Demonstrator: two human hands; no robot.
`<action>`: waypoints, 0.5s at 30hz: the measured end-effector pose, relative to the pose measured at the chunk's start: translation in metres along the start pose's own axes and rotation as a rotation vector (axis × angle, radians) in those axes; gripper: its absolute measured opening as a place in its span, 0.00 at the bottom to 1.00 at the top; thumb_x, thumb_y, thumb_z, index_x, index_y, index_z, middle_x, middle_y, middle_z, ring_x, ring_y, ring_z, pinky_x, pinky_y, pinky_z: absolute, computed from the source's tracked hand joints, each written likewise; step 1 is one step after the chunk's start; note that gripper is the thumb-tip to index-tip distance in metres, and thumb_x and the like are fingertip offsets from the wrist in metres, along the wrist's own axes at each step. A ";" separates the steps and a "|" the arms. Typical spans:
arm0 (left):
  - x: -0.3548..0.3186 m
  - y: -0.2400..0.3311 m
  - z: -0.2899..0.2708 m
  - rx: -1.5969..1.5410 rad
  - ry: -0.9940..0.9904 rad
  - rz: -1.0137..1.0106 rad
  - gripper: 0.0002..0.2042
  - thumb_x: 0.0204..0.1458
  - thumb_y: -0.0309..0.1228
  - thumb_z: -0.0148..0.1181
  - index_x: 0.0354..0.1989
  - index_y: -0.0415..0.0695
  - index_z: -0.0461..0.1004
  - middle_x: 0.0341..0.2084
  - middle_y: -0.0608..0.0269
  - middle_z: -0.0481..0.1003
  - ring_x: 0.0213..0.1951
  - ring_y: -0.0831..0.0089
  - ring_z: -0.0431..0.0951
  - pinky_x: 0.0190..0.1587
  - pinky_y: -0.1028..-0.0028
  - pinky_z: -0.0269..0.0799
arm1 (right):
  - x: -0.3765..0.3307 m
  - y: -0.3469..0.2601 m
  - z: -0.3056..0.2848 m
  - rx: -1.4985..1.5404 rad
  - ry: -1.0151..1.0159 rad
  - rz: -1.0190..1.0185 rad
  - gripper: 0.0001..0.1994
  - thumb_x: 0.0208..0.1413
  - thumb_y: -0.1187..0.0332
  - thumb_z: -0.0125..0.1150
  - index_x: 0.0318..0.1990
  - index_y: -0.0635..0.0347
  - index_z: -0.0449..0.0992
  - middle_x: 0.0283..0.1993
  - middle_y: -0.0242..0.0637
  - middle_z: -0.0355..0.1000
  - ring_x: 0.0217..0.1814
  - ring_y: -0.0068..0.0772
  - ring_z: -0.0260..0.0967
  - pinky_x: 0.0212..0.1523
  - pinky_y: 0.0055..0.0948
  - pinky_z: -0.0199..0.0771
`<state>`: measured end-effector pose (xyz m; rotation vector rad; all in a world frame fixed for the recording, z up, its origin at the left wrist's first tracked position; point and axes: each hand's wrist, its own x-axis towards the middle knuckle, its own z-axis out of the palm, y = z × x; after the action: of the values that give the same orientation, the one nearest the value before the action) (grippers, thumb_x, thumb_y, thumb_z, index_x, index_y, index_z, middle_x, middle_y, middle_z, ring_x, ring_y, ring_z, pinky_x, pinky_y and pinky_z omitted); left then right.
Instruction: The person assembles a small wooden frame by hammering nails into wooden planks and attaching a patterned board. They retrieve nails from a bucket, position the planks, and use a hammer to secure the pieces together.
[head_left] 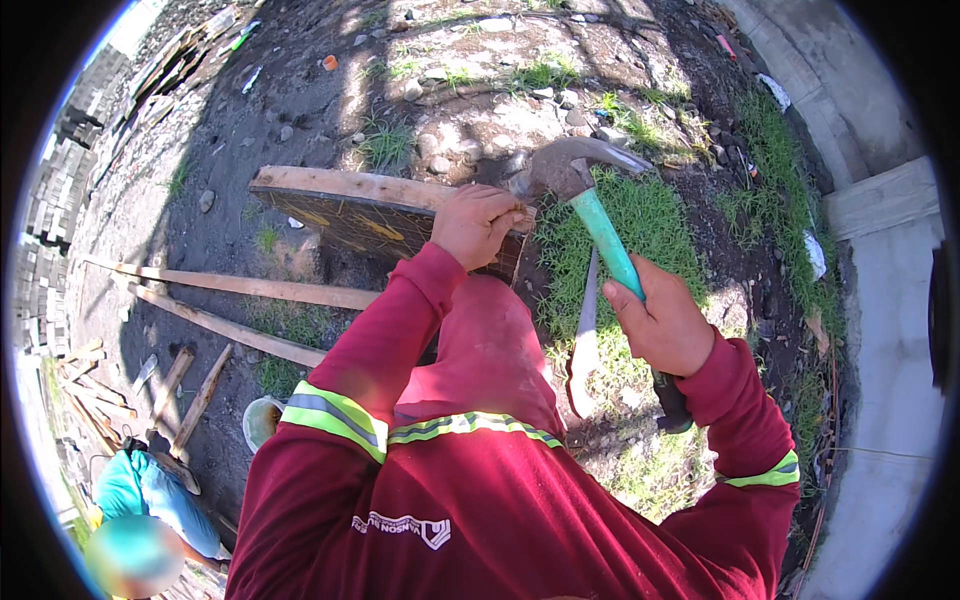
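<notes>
My right hand (pixel 668 318) is wrapped round the turquoise handle of a claw hammer (pixel 606 232), whose black grip end shows below the fist. The hammer's metal head is raised just right of my left hand (pixel 474 226). That hand is closed, its fingertips pinched together at the right end of a wooden strip (pixel 350 187). Whatever may be between the fingertips is hidden. The strip runs along the top edge of a dark-faced panel (pixel 370 228) standing on edge before my legs. Below the hammer lies a tapering blade (pixel 586 325) with a reddish-brown handle.
Long wooden sticks (pixel 250 288) lie at left, beside a pale bucket (pixel 262 420). Another person (pixel 165 490) is low at the lower left, near scrap wood (pixel 92 395). Grass (pixel 630 215) and stones cover the ground. A concrete wall (pixel 880 400) borders the right.
</notes>
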<state>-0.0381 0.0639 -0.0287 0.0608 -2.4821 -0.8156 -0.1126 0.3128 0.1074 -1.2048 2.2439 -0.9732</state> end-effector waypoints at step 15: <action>0.030 0.007 -0.066 0.384 -0.987 -0.227 0.39 0.31 0.63 0.68 0.41 0.37 0.77 0.33 0.46 0.78 0.38 0.51 0.79 0.41 0.61 0.74 | -0.035 0.150 0.095 0.745 -0.032 0.479 0.10 0.57 0.66 0.60 0.35 0.62 0.67 0.22 0.31 0.66 0.14 0.22 0.64 0.15 0.24 0.65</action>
<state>-0.0302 0.0278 0.0341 0.0920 -3.6006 -0.4843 -0.1168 0.3628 -0.0661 -0.3363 1.7393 -1.3722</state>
